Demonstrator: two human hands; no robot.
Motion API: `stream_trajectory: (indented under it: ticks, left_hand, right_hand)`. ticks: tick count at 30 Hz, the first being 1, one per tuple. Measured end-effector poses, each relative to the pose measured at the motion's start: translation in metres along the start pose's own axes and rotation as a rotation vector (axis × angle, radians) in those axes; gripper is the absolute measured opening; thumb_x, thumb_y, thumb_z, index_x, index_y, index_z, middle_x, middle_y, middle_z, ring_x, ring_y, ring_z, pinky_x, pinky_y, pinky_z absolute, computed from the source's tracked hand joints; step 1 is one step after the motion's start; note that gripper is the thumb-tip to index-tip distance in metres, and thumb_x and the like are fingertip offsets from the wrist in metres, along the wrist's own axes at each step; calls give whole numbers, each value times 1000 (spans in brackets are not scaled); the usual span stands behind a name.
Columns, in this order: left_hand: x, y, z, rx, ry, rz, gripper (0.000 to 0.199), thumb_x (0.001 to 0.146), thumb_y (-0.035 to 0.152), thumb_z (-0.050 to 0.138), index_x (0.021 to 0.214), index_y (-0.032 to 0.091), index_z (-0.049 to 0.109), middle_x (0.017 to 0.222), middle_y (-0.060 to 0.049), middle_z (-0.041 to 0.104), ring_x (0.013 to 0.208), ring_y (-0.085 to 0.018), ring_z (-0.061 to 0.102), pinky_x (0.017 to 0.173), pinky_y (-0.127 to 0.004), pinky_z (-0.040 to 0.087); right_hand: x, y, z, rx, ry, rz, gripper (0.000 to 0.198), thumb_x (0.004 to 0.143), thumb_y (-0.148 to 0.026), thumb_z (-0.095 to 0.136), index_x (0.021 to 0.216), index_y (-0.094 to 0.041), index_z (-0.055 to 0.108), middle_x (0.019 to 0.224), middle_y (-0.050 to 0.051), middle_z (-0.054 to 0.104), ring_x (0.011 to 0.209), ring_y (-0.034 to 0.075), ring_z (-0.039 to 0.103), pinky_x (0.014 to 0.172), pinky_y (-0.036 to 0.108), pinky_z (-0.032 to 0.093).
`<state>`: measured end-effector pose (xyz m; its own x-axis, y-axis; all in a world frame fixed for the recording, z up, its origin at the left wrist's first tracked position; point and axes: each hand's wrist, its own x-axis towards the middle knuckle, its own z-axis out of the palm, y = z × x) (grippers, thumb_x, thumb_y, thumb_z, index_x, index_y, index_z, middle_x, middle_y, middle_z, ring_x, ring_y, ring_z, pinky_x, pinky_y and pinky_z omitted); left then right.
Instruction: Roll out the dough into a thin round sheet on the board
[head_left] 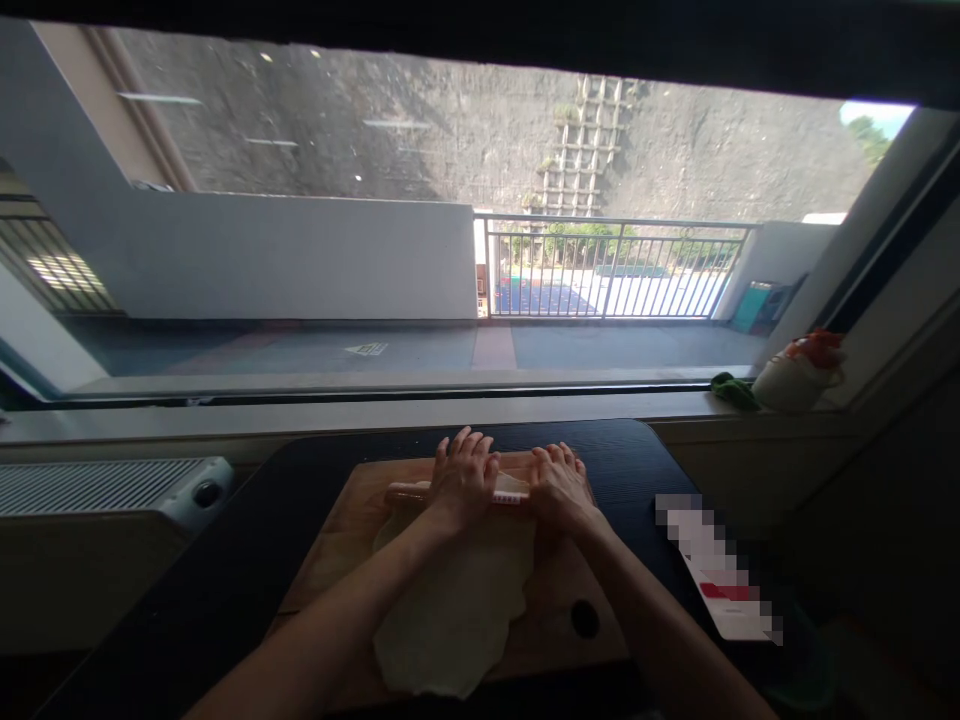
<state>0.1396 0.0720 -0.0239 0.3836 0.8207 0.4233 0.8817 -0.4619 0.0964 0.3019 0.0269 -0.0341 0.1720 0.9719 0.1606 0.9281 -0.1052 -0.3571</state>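
A rolling pin with a white printed label lies crosswise over a wide, thin sheet of pale dough. The dough rests on a wooden cutting board with a dark round hole near its right front. My left hand lies on the pin, palm down, its fingers stretched forward and apart. Farther right, my right hand presses flat on the pin's other end, fingers reaching past it. Both palms hide parts of the pin; my forearms cover some of the board.
The board stands on a dark table. On its right edge lies a white and red packet, partly blurred out. Behind are a windowsill with a pale jug and a green cloth. A white radiator is at left.
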Motion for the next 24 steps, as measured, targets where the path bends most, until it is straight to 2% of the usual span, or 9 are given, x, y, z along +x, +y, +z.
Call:
stream_trajectory:
  ticks: [2, 4, 8, 11, 13, 15, 20, 22, 24]
  left_hand:
    - [-9, 0, 2, 0, 12, 94, 44, 91, 39, 28, 123, 22, 52, 133, -6, 50, 131, -24, 30, 109, -46, 19]
    - [-15, -1, 5, 6, -14, 108, 44, 91, 41, 29, 125, 23, 51, 134, -6, 50, 131, -25, 31, 108, -47, 19]
    - [5, -3, 16, 3, -117, 4, 47, 90, 43, 27, 127, 24, 48, 135, -6, 49, 130, -26, 32, 106, -51, 22]
    - [31, -2, 20, -13, -189, -103, 50, 90, 45, 25, 128, 22, 47, 135, -8, 48, 131, -27, 31, 104, -52, 24]
    - [35, -1, 18, -21, -196, -123, 50, 90, 44, 25, 129, 21, 47, 135, -8, 48, 131, -27, 31, 104, -52, 24]
    - [24, 0, 12, -22, -178, -86, 49, 91, 43, 25, 128, 22, 48, 135, -8, 48, 131, -27, 30, 105, -51, 22]
    - [-25, -3, -1, -42, -146, 115, 48, 92, 45, 23, 131, 27, 46, 140, -3, 43, 134, -24, 26, 110, -45, 15]
    - [-22, -4, 0, -40, -166, 114, 49, 92, 46, 23, 131, 27, 45, 141, -3, 42, 134, -24, 26, 110, -46, 14]
    - [-4, -4, 7, -31, -197, 55, 50, 91, 46, 23, 131, 26, 45, 139, -4, 43, 133, -25, 26, 109, -50, 15]
  right_hand:
    - [2, 1, 2, -4, 23, -5, 41, 90, -33, 31, 127, -22, 48, 133, 8, 45, 131, 25, 25, 104, 42, 19]
    - [1, 2, 4, -24, 63, -29, 40, 90, -33, 32, 125, -23, 49, 132, 7, 46, 131, 25, 24, 104, 40, 17]
    - [16, 1, 3, -49, 111, -13, 36, 89, -29, 35, 118, -22, 55, 126, 9, 50, 129, 24, 26, 102, 39, 19]
    - [39, 0, -3, -61, 91, 41, 34, 86, -25, 38, 114, -18, 57, 120, 13, 53, 123, 25, 33, 98, 39, 25]
    - [44, -1, -5, -60, 79, 60, 33, 86, -24, 39, 113, -17, 57, 118, 14, 54, 121, 26, 36, 96, 40, 27]
    - [34, -2, -5, -52, 90, 30, 32, 87, -26, 38, 111, -18, 58, 118, 13, 54, 122, 26, 35, 96, 40, 27]
    - [-16, -1, 3, -59, 154, -138, 32, 89, -33, 37, 113, -24, 57, 126, 7, 50, 129, 24, 26, 103, 40, 19]
    - [-14, 0, 5, -62, 156, -135, 32, 89, -33, 37, 113, -24, 57, 127, 7, 49, 130, 25, 26, 103, 41, 18]
    - [6, 1, 5, -55, 125, -70, 32, 89, -32, 37, 112, -22, 58, 124, 10, 51, 128, 26, 28, 101, 42, 21]
